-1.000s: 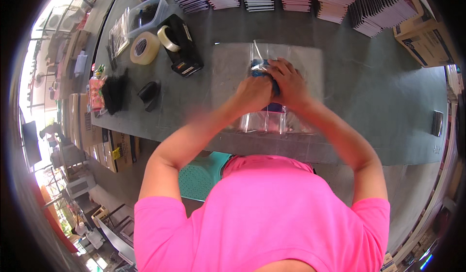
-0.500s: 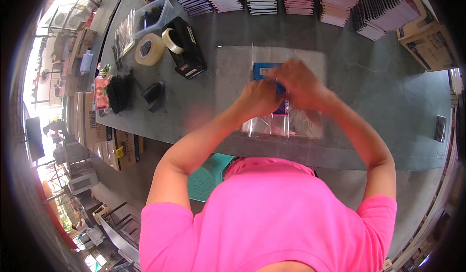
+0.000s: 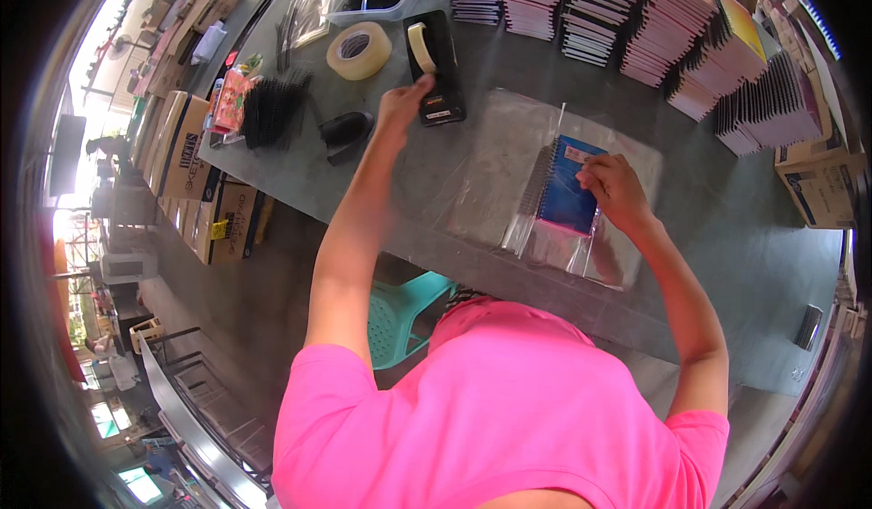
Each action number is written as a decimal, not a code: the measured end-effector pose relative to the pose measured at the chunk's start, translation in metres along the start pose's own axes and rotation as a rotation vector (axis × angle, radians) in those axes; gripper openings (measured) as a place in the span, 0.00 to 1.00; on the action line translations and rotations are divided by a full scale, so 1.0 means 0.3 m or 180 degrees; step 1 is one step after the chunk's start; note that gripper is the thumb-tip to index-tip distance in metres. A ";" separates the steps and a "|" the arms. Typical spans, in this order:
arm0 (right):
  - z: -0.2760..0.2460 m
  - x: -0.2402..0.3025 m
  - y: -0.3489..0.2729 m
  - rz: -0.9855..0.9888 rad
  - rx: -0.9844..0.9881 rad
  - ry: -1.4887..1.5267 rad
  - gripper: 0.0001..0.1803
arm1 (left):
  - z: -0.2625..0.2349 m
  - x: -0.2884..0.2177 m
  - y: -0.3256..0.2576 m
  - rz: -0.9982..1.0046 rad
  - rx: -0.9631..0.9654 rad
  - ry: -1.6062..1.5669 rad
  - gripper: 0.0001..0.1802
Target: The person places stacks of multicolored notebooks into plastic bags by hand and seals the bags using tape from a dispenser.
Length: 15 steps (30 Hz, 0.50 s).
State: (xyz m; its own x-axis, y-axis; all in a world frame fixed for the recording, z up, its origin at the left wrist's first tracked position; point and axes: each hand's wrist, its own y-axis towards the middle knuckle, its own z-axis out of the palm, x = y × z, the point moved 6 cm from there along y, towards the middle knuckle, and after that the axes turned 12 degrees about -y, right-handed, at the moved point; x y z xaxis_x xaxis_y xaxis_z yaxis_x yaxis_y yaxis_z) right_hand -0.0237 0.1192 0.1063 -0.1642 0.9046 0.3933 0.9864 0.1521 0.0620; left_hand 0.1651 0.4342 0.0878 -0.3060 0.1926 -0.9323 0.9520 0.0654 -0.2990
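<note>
A blue spiral notebook (image 3: 561,187) lies tilted on the table in a clear plastic sleeve (image 3: 517,235), whose loose edges stick out past its bottom. Over the notebook's right side, my right hand (image 3: 618,191) has its fingers drawn together; anything between the fingertips is hidden. My left hand (image 3: 405,108) reaches to the black tape dispenser (image 3: 443,109), fingers pinched beside its small tape roll (image 3: 421,48). No strip of tape can be made out there. Beneath the notebook, a larger clear sheet (image 3: 481,177) lies flat on the grey table.
Stacks of spiral notebooks (image 3: 604,14) line the far side, with a cardboard box (image 3: 822,187) at the right. Left of the dispenser are a wide tape roll (image 3: 360,51), a plastic tub (image 3: 409,0), a black curved piece (image 3: 347,135) and black binding combs (image 3: 272,114).
My left hand has left the notebook and moved left to the tape dispenser. My right hand remains at the notebook. The whole view has turned, so the table sits at a slant.
</note>
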 end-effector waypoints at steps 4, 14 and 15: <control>-0.035 0.071 -0.008 0.0125 0.0126 -0.0852 0.12 | 0.000 -0.072 -0.047 0.1244 -0.0478 0.0110 0.18; -0.008 -0.061 -0.036 0.0704 0.0267 -0.0853 0.46 | 0.055 -0.067 -0.131 0.1188 0.0664 0.2922 0.14; -0.013 -0.052 -0.029 0.0737 0.0353 -0.0777 0.48 | 0.097 -0.092 -0.149 0.1060 0.0871 0.3327 0.14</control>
State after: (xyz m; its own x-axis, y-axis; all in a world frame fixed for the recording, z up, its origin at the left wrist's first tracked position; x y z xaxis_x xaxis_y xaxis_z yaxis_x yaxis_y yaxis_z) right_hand -0.0296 0.1023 0.1031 0.0546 0.9866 0.1535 0.9934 -0.0381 -0.1085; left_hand 0.1310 0.3974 0.1211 0.2325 0.8932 -0.3850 0.9162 -0.3340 -0.2216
